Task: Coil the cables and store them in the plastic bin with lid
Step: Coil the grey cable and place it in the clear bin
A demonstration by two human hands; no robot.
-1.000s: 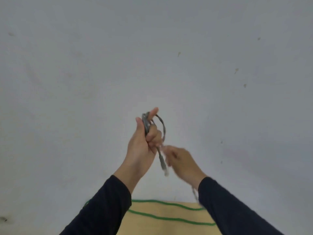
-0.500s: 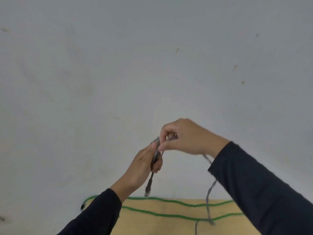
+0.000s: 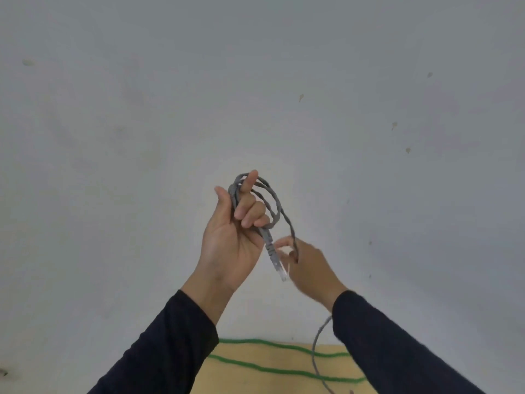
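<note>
A grey network cable is looped two or three times around the fingers of my left hand, which is raised in front of a pale wall and closed on the coil. Its clear plug end hangs down from that fist. My right hand sits just below and to the right, pinching the free run of the same cable, which trails down past my right sleeve to the table. A green cable lies in two lines across the wooden table at the bottom. The plastic bin is out of view.
A plain grey-white wall with a few small marks fills most of the view. Only a strip of the wooden table shows at the bottom edge, between my dark sleeves.
My left hand has risen with a larger coil on its fingers. My right hand has dropped from above the left hand to below and right of it, laying another loop.
</note>
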